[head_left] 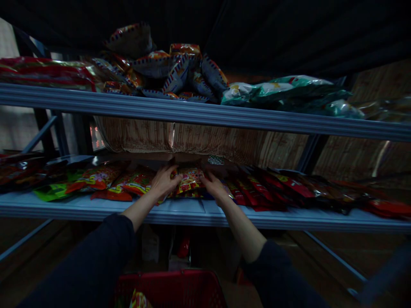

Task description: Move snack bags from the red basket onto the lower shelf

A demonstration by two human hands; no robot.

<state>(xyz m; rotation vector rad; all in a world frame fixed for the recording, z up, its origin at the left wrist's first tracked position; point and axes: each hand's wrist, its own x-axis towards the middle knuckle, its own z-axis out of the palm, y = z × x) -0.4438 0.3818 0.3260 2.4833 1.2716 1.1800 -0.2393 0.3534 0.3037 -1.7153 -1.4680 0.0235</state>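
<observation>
On the lower shelf (199, 214), a red and yellow snack packet (191, 179) lies between my two hands. My left hand (165, 182) is at the packet's left side, fingers spread, thumb pointing at it. At its right edge is my right hand (214, 185), with the fingers extended and apart. Both hands seem to touch the packet's sides without wrapping round it. Orange and green packets (96, 177) lie left of my left hand, and dark red packets (257, 188) lie right of my right hand.
An upper shelf (192, 112) crosses above my hands, with piled striped bags (154, 64) and green-white bags (282, 90) on it. Below the lower shelf, near me, stands a red basket (173, 284) with a yellow and red packet (139, 299) inside. Diagonal metal braces flank the rack.
</observation>
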